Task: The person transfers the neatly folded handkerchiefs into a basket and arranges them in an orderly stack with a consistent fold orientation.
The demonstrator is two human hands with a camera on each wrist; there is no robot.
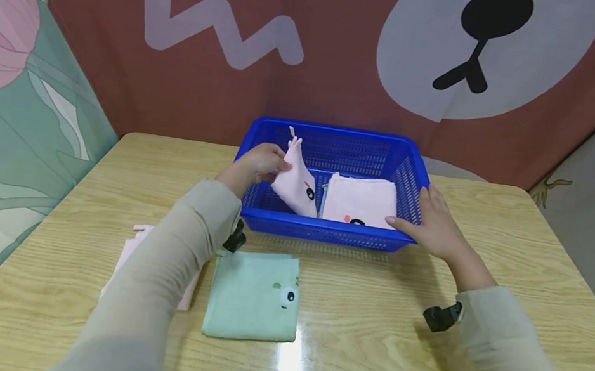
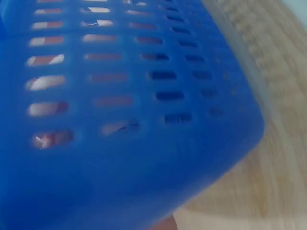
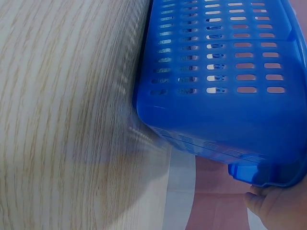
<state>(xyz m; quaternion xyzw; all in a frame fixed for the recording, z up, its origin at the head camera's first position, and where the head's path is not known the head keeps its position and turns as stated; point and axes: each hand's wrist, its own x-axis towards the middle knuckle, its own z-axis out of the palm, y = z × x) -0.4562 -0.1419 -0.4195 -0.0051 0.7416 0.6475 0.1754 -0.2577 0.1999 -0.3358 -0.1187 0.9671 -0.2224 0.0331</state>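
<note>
Pinches a tilted pink cloth (image 1: 294, 188) with the left hand (image 1: 262, 163) inside a blue basket (image 1: 319, 230), beside a folded pink towel (image 1: 361, 200), and grips the basket's right side with the right hand (image 1: 437, 227). Reaches across a wooden table (image 1: 363, 323) past a green cloth (image 1: 249, 297) and some pale pink fabric (image 1: 131, 247) (partly blocked by the left sleeve (image 1: 141, 303)), with a brown backdrop (image 1: 328, 94) behind.

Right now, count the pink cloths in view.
3: a held cloth in the left hand, a folded cloth inside the blue basket, and a third cloth on the table, partly hidden by the left sleeve. Others may lie unseen in the basket.
</note>
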